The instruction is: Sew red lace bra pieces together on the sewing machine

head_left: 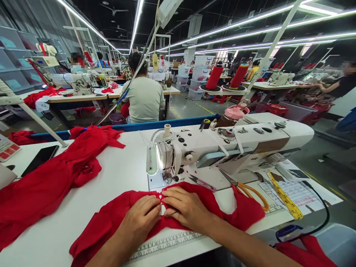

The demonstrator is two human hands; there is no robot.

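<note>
Pinching red cloth (194,207) with left hand (140,219) and right hand (187,207), fingertips closed on it, flat on table (116,174) before sewing machine (222,148). Ruler (167,244) digits and form (300,193) print unreadable.

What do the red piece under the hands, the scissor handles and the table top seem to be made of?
Red piece: soft matte knit-like fabric; it drapes and wrinkles under the left hand and right hand. Scissor handles: orange, smooth, probably plastic or coated. Table top: white, smooth, faintly glossy, likely laminate.
</note>
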